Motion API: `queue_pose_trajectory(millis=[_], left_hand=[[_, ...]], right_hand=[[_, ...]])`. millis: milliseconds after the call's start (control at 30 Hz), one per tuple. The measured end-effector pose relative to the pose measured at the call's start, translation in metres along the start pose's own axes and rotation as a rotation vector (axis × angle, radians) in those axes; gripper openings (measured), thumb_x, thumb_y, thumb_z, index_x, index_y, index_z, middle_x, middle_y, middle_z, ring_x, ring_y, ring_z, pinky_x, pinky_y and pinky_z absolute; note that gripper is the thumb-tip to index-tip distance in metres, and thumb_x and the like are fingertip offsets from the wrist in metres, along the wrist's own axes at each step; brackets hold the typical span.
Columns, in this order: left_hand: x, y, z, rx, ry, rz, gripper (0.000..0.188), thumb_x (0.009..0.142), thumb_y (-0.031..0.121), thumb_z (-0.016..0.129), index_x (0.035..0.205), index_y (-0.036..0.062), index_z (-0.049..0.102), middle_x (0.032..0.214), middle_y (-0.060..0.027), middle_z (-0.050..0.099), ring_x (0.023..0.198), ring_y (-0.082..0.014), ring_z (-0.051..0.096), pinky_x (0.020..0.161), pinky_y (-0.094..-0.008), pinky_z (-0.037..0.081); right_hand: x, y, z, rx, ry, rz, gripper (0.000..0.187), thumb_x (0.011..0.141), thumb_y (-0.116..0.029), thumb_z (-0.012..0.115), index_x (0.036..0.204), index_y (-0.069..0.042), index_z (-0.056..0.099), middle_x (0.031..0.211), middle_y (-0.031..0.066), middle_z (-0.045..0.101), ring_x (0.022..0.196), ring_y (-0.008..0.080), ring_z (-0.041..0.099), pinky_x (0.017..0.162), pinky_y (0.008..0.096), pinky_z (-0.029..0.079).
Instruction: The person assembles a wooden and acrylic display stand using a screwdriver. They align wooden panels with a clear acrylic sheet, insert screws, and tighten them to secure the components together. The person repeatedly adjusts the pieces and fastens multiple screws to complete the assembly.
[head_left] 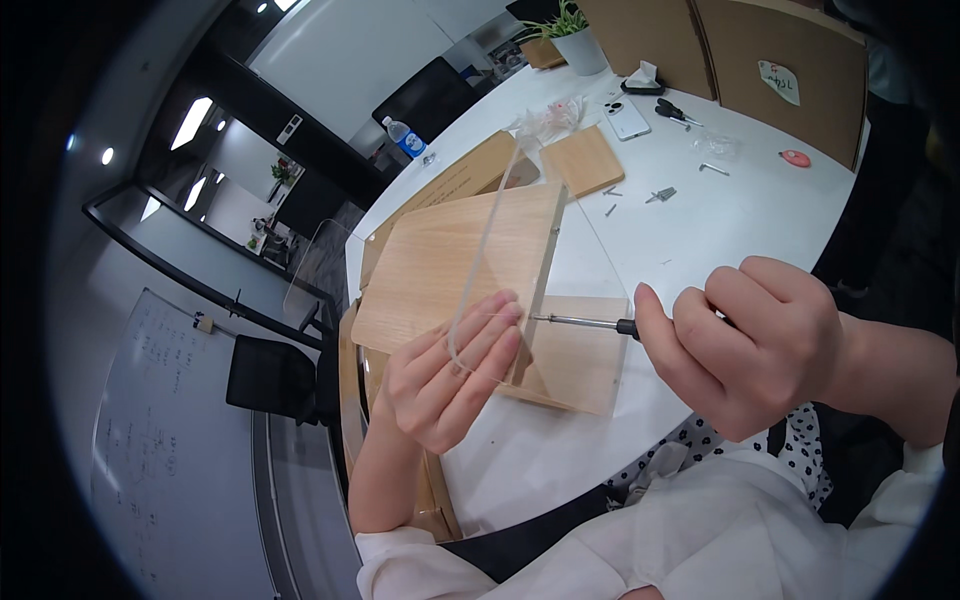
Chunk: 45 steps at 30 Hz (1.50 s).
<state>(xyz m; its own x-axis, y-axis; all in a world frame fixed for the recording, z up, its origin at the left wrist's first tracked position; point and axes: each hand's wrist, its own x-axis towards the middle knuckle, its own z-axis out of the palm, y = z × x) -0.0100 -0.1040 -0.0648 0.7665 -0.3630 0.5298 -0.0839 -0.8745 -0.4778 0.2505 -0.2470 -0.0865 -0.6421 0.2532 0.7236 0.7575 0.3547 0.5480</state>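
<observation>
My left hand (450, 375) steadies a light wooden board (430, 250) near its lower right corner, fingers together and stretched along it; the thumb is hidden. A clear plastic panel (484, 250) with a rounded corner stands against the board's edge, overlapping those fingers. In my right hand (755, 345) is a screwdriver (585, 322), its dark handle mostly covered by the curled fingers. The metal shaft points left, and its tip meets the board's edge; a screw there is too small to make out. Another wooden piece (580, 345) shows below the shaft.
On the white round table (740, 230) lie a small wooden square (582, 162), a phone (628, 118), loose screws (612, 192), a second screwdriver (675, 112) and a red oval item (795, 158). Behind stand a potted plant (580, 50), cardboard boxes (650, 40) and a water bottle (404, 138).
</observation>
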Motion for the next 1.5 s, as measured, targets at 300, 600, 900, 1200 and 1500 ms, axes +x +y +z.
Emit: queue_pose_trajectory(millis=[300, 600, 900, 1200, 1500], left_hand=[[0.001, 0.000, -0.001, 0.038, -0.025, -0.018, 0.027, 0.085, 0.005, 0.078, 0.102, -0.0114, 0.064, 0.096, -0.0254, 0.073, 0.095, -0.0374, 0.074, 0.073, -0.0379, 0.064], [-0.002, -0.001, 0.001, 0.017, -0.006, -0.006, 0.027, 0.077, -0.005, 0.064, 0.101, -0.0146, 0.069, 0.097, -0.0261, 0.073, 0.099, -0.0387, 0.073, 0.081, -0.0384, 0.062], [0.000, -0.002, -0.001, 0.039, -0.038, 0.006, 0.026, 0.085, 0.005, 0.078, 0.101, -0.0120, 0.065, 0.096, -0.0261, 0.073, 0.096, -0.0374, 0.074, 0.076, -0.0390, 0.063], [-0.001, -0.002, 0.001, 0.056, -0.026, 0.000, 0.025, 0.085, 0.004, 0.078, 0.100, -0.0111, 0.066, 0.097, -0.0249, 0.073, 0.096, -0.0358, 0.074, 0.074, -0.0366, 0.063], [-0.004, -0.002, 0.001, 0.033, -0.013, 0.004, 0.029, 0.077, -0.004, 0.062, 0.103, -0.0151, 0.069, 0.100, -0.0263, 0.072, 0.101, -0.0390, 0.073, 0.081, -0.0377, 0.061]], right_hand=[[0.019, 0.006, -0.004, 1.612, -0.530, 1.525, 0.023, 0.096, -0.017, 0.066, 0.084, 0.002, 0.073, 0.059, -0.0001, 0.053, 0.051, 0.0074, 0.042, 0.048, 0.0224, 0.033], [0.004, -0.013, 0.000, 0.489, -0.073, 0.337, 0.019, 0.079, -0.005, 0.076, 0.087, -0.002, 0.059, 0.070, 0.0080, 0.056, 0.052, 0.0140, 0.053, 0.045, 0.0243, 0.040], [0.001, -0.006, 0.010, 0.850, -0.097, 0.695, 0.012, 0.084, -0.006, 0.068, 0.081, -0.004, 0.056, 0.064, 0.0011, 0.053, 0.052, 0.0087, 0.044, 0.043, 0.0233, 0.031], [0.020, -0.008, -0.008, 1.228, -0.285, 1.125, 0.015, 0.095, -0.007, 0.066, 0.086, -0.002, 0.054, 0.076, 0.0083, 0.059, 0.055, 0.0100, 0.047, 0.051, 0.0234, 0.040], [0.000, -0.012, 0.000, 0.183, -0.052, 0.224, 0.013, 0.070, -0.006, 0.071, 0.079, 0.000, 0.064, 0.083, 0.0081, 0.055, 0.058, 0.0143, 0.051, 0.046, 0.0244, 0.042]])
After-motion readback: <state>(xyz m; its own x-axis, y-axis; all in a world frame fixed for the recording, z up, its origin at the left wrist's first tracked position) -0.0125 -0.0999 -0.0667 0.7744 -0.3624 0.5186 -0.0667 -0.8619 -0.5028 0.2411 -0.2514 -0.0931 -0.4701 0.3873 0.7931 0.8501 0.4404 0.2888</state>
